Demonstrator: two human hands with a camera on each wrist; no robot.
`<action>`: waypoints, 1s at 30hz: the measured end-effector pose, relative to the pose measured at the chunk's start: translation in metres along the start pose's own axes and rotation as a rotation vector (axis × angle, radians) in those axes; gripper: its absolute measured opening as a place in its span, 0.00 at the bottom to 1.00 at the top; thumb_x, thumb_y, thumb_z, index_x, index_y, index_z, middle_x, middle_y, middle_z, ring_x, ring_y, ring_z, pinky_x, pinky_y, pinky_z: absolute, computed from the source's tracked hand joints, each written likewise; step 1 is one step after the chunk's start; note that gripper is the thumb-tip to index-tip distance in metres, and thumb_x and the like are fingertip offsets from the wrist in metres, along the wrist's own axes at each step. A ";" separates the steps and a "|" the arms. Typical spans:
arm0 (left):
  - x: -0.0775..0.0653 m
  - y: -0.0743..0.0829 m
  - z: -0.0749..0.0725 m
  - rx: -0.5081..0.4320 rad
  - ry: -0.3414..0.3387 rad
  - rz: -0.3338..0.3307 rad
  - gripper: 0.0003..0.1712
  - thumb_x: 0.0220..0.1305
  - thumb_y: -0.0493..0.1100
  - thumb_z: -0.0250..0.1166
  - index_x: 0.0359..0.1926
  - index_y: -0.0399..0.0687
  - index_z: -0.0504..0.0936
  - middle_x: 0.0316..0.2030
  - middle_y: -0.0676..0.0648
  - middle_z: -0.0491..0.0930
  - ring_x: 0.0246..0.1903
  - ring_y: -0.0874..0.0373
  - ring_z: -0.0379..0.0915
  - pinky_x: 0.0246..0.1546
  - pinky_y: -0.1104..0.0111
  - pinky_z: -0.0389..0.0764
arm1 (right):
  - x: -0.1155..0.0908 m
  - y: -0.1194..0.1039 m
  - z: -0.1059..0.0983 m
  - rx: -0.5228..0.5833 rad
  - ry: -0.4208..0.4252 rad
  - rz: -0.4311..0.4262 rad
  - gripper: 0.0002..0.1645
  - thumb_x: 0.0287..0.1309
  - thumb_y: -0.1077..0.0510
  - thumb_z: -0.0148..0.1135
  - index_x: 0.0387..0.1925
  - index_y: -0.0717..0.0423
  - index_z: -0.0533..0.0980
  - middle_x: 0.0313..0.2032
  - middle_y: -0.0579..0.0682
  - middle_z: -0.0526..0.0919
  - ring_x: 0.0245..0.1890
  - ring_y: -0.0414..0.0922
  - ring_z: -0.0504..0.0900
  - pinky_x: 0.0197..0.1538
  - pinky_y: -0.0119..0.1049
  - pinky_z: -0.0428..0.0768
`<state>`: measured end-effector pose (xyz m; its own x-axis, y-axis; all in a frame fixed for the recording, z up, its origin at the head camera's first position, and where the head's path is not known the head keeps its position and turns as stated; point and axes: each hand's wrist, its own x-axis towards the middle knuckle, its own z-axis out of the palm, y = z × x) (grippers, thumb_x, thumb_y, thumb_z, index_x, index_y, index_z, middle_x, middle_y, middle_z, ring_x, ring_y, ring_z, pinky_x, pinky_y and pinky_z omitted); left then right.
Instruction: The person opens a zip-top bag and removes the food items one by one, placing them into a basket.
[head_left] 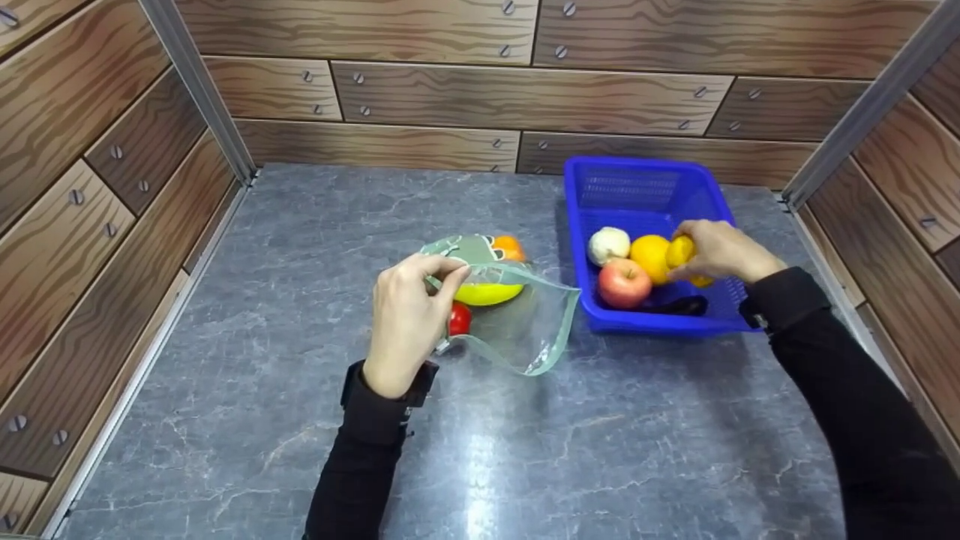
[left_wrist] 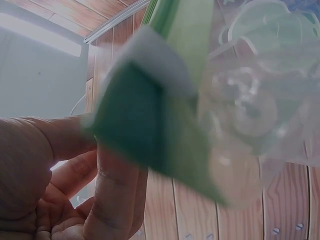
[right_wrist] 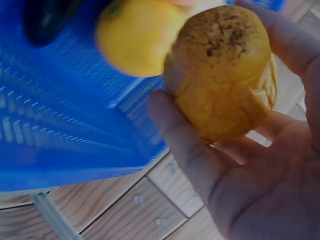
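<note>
I saw the left hand (head_left: pixel 409 319) pinch a clear bag (head_left: pixel 519 324) near the left edge of the blue basket (head_left: pixel 667 324). The right hand (head_left: pixel 724 250) gripped a yellow bun (right_wrist: pixel 220 85) near the basket's right edge.

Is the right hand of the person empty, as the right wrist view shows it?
No, the right hand holds a rounded yellow-brown item between its thumb and fingers.
</note>
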<state>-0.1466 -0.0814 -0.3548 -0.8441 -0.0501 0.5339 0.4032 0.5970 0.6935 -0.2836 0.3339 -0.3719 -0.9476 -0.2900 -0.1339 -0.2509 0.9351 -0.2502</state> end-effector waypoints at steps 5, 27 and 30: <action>0.001 0.000 -0.001 0.003 0.008 0.003 0.06 0.60 0.45 0.69 0.32 0.49 0.89 0.28 0.51 0.86 0.22 0.57 0.78 0.25 0.74 0.76 | 0.002 0.009 0.009 -0.067 -0.110 0.051 0.43 0.41 0.47 0.77 0.54 0.70 0.73 0.42 0.66 0.80 0.38 0.57 0.77 0.38 0.45 0.76; 0.001 0.001 0.000 0.021 0.008 -0.017 0.05 0.59 0.46 0.70 0.32 0.51 0.89 0.28 0.52 0.86 0.22 0.61 0.78 0.26 0.73 0.77 | 0.005 0.017 0.017 -0.082 -0.232 -0.003 0.22 0.41 0.53 0.77 0.37 0.63 0.82 0.27 0.53 0.79 0.28 0.49 0.74 0.31 0.35 0.70; 0.001 0.001 0.000 0.026 0.006 -0.014 0.05 0.60 0.46 0.70 0.32 0.51 0.89 0.28 0.53 0.86 0.22 0.62 0.77 0.26 0.74 0.76 | 0.003 0.016 0.013 -0.083 -0.231 0.001 0.25 0.43 0.53 0.76 0.41 0.65 0.81 0.32 0.58 0.82 0.32 0.51 0.77 0.34 0.40 0.75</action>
<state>-0.1467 -0.0812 -0.3539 -0.8473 -0.0631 0.5273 0.3822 0.6170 0.6879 -0.2875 0.3454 -0.3886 -0.8799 -0.3193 -0.3518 -0.2747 0.9461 -0.1714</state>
